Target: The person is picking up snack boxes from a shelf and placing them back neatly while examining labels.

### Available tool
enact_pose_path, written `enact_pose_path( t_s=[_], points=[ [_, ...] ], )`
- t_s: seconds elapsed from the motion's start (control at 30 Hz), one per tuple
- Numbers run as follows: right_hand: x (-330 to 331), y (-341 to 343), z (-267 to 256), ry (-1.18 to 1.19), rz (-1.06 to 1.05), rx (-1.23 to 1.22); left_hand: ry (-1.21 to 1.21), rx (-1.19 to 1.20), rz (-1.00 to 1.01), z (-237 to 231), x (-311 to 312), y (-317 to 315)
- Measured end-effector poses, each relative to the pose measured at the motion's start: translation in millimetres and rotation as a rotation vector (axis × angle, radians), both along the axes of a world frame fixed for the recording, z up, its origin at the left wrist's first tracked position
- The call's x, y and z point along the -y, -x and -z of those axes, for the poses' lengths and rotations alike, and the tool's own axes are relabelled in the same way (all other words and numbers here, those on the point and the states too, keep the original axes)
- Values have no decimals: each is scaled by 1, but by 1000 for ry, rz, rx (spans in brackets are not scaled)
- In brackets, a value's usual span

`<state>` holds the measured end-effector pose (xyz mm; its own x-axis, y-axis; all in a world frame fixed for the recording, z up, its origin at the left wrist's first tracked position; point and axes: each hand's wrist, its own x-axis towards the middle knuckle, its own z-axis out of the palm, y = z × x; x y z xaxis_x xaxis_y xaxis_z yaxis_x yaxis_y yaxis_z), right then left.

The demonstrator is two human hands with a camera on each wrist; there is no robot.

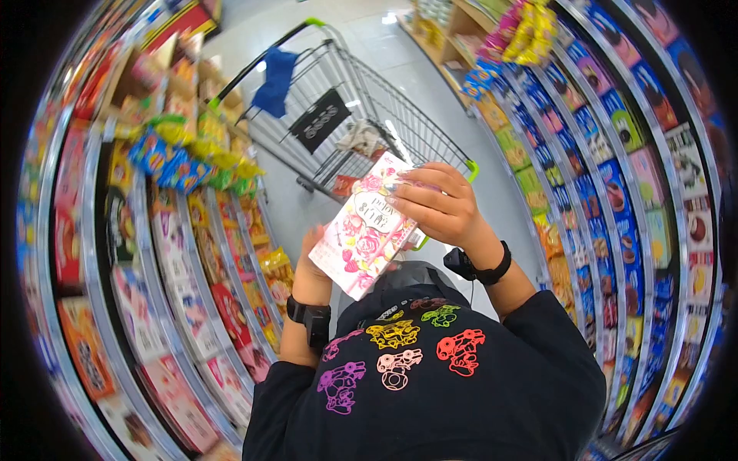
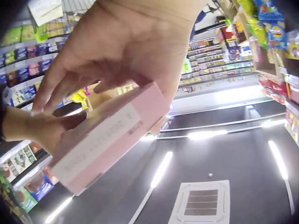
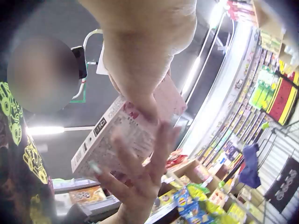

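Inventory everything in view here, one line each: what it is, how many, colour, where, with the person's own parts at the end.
box: one, white and pink floral, centre
cart: one, dark wire with green corners, beyond the box
cloth item: one, blue, hung on the cart
sign: one, black, on the cart
pale contents: count unclear, whitish, in the cart
shelves: several, grey-edged, both sides
packs: too many to count, mixed colours, on the shelves
snack bags: many, mainly blue, yellow and green, hanging both sides
floor: one, pale grey, around the cart
ceiling lights: several, white, wrist views
ceiling vent: one, white, left wrist view
shirt: one, black with coloured prints, bottom
wrist devices: two, black, one per wrist
left hand: one, box's lower left
right hand: one, box's upper right
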<state>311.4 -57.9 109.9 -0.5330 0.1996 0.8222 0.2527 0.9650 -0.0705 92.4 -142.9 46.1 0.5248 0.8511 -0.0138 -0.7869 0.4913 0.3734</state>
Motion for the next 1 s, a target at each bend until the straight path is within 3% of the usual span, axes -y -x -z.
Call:
enact_pose_path(
  t_s=[0.03, 0.1, 0.17, 0.23, 0.37, 0.4, 0.5, 0.57, 0.63, 0.67, 0.77, 0.83, 0.87, 0.9, 0.93, 1.0],
  points=[
    [7, 6, -2, -13, -9, -12, -122, -24, 20, 1, 16, 5],
    [21, 22, -5, -38, -46, -40, -119, -141, -76, -12, 52, 7],
    [45, 43, -9, 148, -83, -105, -109, -403, -231, -13, 97, 14],
    [74, 68, -8, 380, -116, -182, -124, -464, -407, -26, 146, 9],
    [150, 100, 12, 1463, -878, -129, -74, -581, -822, -48, 258, -14],
    [175, 105, 22, 1703, -962, -136, -41, -609, -920, -56, 287, -24],
    [258, 116, 47, 1674, -1243, 147, 45, -849, -1157, -53, 379, -58],
    [306, 119, 38, 1637, -1276, 480, 124, -1055, -1273, -44, 433, -78],
    [356, 128, 48, 1698, -1450, 501, 197, -1226, -1379, -41, 481, -99],
    [381, 128, 47, 1783, -1478, 537, 429, -1315, -1299, -58, 507, -110],
    [441, 134, 45, 1945, -1542, 675, 528, -2091, -1609, -135, 572, -141],
    [475, 129, 32, 1962, -1608, 774, 282, -2112, -1871, -212, 607, -182],
    [485, 130, 27, 1955, -1631, 833, 488, -2187, -1978, -245, 616, -206],
    [493, 129, 22, 1944, -1640, 882, 340, -1796, -2476, -256, 623, -225],
    [500, 129, 16, 1917, -1655, 924, 285, -1953, -2602, -275, 636, -242],
    [510, 135, 11, 1851, -1689, 983, 246, -2529, -2500, -311, 659, -267]
  ],
)
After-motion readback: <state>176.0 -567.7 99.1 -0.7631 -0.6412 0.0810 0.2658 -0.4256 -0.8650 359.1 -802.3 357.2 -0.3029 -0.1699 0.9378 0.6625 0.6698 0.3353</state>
